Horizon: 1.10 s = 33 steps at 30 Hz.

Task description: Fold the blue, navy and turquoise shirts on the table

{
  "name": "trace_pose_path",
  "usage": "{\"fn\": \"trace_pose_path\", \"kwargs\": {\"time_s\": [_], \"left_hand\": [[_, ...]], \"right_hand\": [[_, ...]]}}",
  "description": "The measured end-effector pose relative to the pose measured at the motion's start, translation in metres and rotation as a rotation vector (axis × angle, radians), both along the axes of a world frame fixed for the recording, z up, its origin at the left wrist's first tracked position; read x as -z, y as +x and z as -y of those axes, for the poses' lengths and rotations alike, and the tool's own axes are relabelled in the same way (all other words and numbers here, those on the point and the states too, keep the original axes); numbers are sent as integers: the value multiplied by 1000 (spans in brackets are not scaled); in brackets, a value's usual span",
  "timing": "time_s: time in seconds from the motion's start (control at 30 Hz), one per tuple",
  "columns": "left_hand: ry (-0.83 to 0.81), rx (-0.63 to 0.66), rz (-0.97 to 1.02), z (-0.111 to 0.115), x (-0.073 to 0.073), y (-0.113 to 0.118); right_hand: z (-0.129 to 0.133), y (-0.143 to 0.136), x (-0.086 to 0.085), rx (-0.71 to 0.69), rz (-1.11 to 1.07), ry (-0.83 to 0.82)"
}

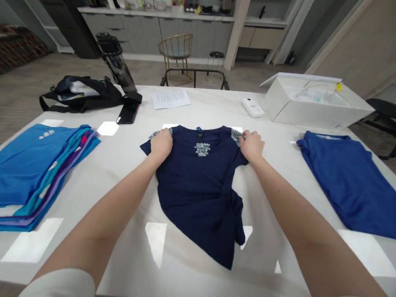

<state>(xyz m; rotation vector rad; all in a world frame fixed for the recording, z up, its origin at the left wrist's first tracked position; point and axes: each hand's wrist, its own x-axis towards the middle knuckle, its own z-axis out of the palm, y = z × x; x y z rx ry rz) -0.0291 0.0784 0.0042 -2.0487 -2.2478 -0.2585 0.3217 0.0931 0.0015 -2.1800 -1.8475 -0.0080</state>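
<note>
A navy short-sleeved T-shirt (195, 184) lies face up on the white table (117, 274), its neckline at the far side. Patterned patches mark its shoulders and the front below the collar. Its lower part is twisted, with the hem slanting and bunched at the right. My left hand (161, 143) is closed on the shirt's left shoulder, fingers curled over the cloth. At the opposite shoulder, my right hand (251, 145) pinches the patterned fabric between thumb and fingers.
Folded blue and purple clothes (23, 163) are stacked at the left; a folded blue garment (355, 177) lies right. Along the back are a black bag (86, 93), a phone (128, 112), a bottle (117, 63), a paper sheet (171, 99), a white device (253, 108) and an open white box (309, 106).
</note>
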Motion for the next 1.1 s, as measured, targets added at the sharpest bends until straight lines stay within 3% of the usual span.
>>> {"fn": "trace_pose_path", "kwargs": {"time_s": [0.3,0.57,0.8,1.1], "left_hand": [[36,-45,42,-84,7,8],[39,5,67,-124,9,0],[-14,114,27,-114,3,0],[-71,171,103,-55,2,8]], "right_hand": [[-73,-1,10,-4,14,74],[-95,0,14,-9,67,75],[-92,-2,12,-43,63,25],[-45,14,-4,-258,68,10]]}}
